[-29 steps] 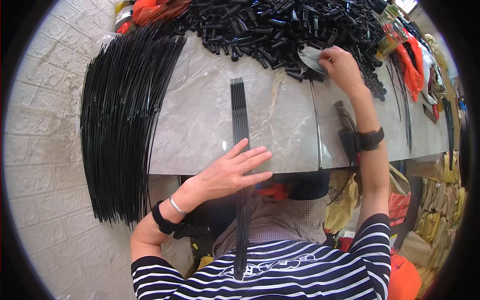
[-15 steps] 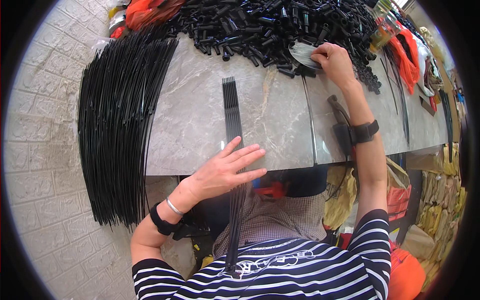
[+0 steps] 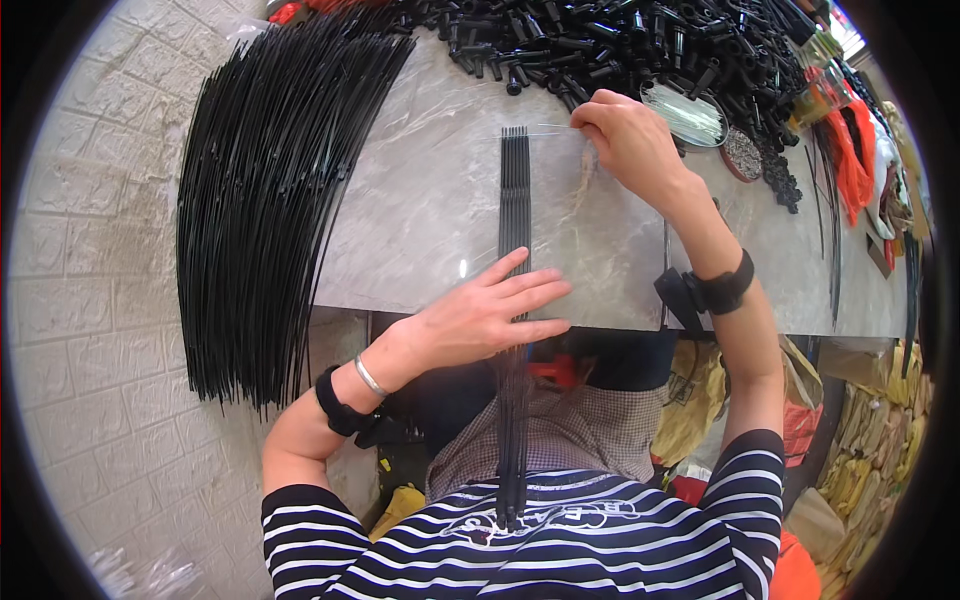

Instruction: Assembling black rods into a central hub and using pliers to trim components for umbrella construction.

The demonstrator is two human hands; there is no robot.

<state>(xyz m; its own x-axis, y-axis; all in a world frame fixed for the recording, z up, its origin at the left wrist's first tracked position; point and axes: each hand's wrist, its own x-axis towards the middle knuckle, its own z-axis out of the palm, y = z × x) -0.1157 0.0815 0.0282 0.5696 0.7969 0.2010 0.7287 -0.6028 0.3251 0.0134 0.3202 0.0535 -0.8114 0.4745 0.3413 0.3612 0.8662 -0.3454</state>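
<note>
A row of thin black rods [image 3: 514, 170] lies side by side, running from the tabletop over its near edge towards my striped shirt. My left hand [image 3: 480, 315] rests across the rods near that edge, fingers spread and flat. Beyond it, my right hand [image 3: 630, 145] is closed in a pinch on thin pale wires [image 3: 552, 131], which reach left to the rods' far ends. Whether the wires pass through or over the rods, I cannot tell. Right of that hand stands a round dish [image 3: 690, 115] of similar pale wires.
A big stack of black rods [image 3: 280, 200] overhangs the stone-patterned table [image 3: 420, 200] at left. Black plastic tubes [image 3: 610, 40] are heaped along the back. A small dish of tiny grey pieces [image 3: 741, 155] and an orange bag [image 3: 850, 170] are at right.
My right hand has moved left from the dish to the far ends of the rods, bringing thin pale wires. My left hand stays on the rods. The whole view has shifted slightly.
</note>
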